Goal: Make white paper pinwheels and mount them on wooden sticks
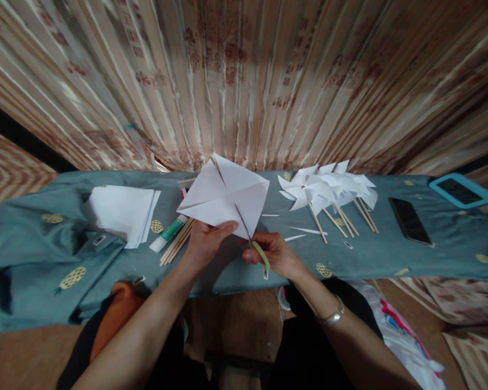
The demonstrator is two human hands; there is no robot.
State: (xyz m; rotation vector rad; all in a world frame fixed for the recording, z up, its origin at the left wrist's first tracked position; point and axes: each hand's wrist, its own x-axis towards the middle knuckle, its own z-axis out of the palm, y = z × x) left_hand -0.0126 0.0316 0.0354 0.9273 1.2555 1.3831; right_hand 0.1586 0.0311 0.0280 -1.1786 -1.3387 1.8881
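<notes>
You are cutting a folded white paper square, held up above the front edge of the tabletop. Your left hand is pinching its lower edge, fingers clamped on the sheet, while your right hand is gripping one pair of scissors, fingers closed round the handles and blades running up a diagonal crease. The cut looks partway in; next, you are likely needing to stop short of the centre and turn the sheet. Lying around: one stack of white paper, one glue stick, one bundle of wooden sticks, a cluster of finished paper pinwheels too overlapped to count, two phones.
</notes>
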